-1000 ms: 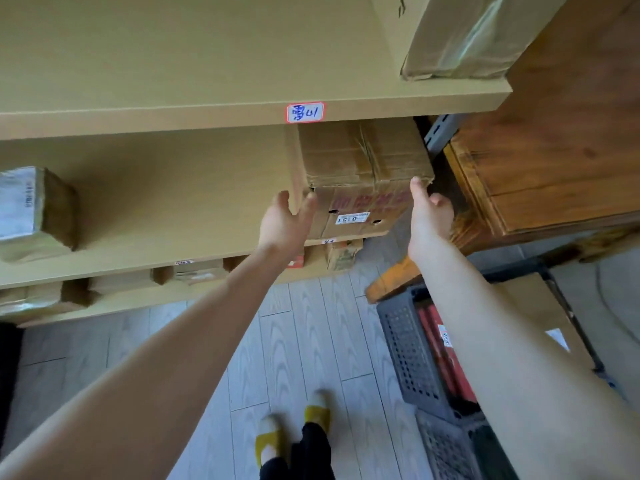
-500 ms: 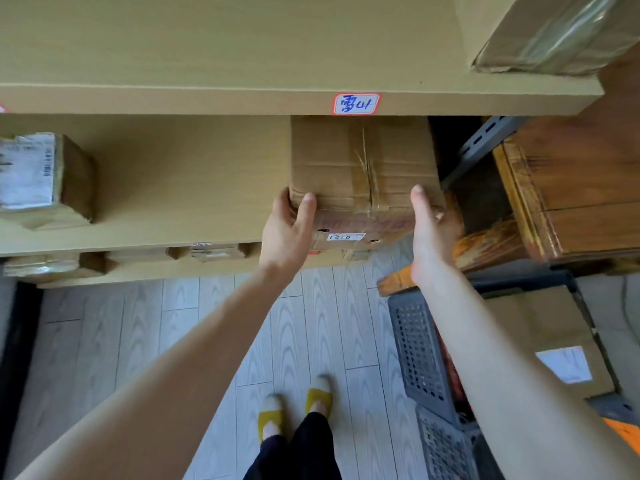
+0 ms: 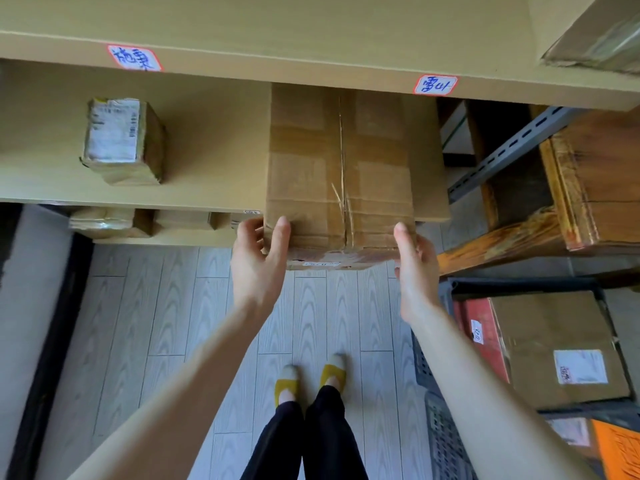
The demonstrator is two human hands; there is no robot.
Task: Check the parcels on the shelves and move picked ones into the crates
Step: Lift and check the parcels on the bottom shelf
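Note:
A large taped cardboard parcel point(image 3: 339, 174) lies on the middle shelf point(image 3: 214, 174), its near end sticking out past the shelf edge. My left hand point(image 3: 258, 261) grips its near left corner, thumb on top. My right hand point(image 3: 414, 261) presses against its near right corner. A dark grey crate point(image 3: 440, 420) stands on the floor at lower right, with a brown parcel point(image 3: 554, 344) and a red box point(image 3: 481, 337) inside.
A small parcel with a white label point(image 3: 121, 140) sits at the left of the same shelf. More small parcels point(image 3: 107, 221) lie on the shelf below. Wooden furniture point(image 3: 588, 181) and a metal upright point(image 3: 505, 150) stand to the right. An orange crate point(image 3: 620, 452) shows at bottom right.
The big parcel has slid toward me out of the shelf, both hands holding its near corners. My view has tilted further down, so the crate's contents now show.

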